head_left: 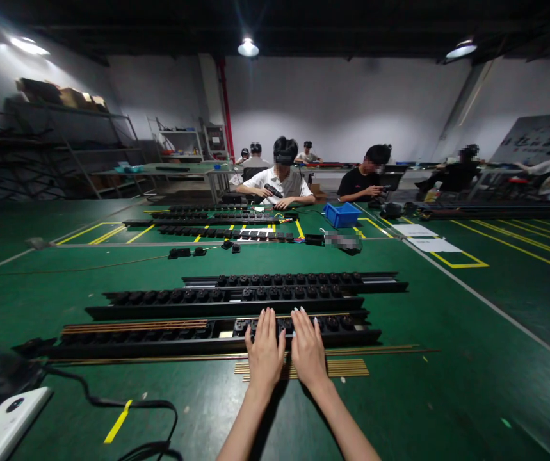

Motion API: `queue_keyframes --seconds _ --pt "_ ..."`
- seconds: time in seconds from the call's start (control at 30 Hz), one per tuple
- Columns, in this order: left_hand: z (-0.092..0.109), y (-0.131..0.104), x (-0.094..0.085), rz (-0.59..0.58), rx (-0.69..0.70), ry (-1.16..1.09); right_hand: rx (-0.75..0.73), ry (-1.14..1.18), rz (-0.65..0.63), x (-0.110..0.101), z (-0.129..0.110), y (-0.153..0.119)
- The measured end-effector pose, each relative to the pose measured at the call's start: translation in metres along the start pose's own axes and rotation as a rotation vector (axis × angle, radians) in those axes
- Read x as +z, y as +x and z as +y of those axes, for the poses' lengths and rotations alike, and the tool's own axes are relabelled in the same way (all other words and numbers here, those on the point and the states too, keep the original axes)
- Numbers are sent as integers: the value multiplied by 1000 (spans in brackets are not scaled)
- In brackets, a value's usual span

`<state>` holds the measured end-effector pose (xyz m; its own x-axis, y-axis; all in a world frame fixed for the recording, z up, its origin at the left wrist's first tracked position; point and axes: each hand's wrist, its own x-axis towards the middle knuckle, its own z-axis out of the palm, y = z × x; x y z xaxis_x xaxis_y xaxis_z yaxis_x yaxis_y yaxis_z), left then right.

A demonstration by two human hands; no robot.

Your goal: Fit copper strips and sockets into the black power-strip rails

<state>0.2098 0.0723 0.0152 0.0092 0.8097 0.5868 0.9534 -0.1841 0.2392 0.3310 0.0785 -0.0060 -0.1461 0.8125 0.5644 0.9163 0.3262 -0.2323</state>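
Head view: short brass rods (pixel 349 367) on the green bench (pixel 413 410), below the palms. Left hand (pixel 266 349) and right hand (pixel 309 349) flat, slightly apart, fingers straight, gripping nothing; fingertips over the nearest black channel (pixel 159 347) and its sockets (pixel 333 323), can't confirm contact. If pressing, probably best to load both sides evenly, keep wrists off the loose brass, and avoid nudging the copper rods (pixel 135 327) lying along the channel's left half. Beyond: two similar channels (pixel 226 310), blue bin (pixel 340 216), co-worker (pixel 294 184).

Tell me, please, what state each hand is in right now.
Left hand: open, fingers extended over the nearest black socket strip; nothing visibly held.
Right hand: open, fingers extended over the same strip; nothing visibly held.
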Motion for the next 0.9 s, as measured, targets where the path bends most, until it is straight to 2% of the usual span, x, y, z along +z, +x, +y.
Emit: queue_keyframes --seconds 0.17,0.33,0.57,0.67,0.9 --pt "6 5 -3 4 -31 -35 -3 7 10 1 0 0" --pt "10 10 -3 -48 48 -84 1 10 23 2 0 -1" --pt "19 9 -4 -48 58 -88 0 30 32 6 4 -2" --pt "22 6 -1 -67 101 -101 -14 20 26 7 6 -3" --pt "18 0 6 -94 101 -86 -19 -26 0 2 3 -3"
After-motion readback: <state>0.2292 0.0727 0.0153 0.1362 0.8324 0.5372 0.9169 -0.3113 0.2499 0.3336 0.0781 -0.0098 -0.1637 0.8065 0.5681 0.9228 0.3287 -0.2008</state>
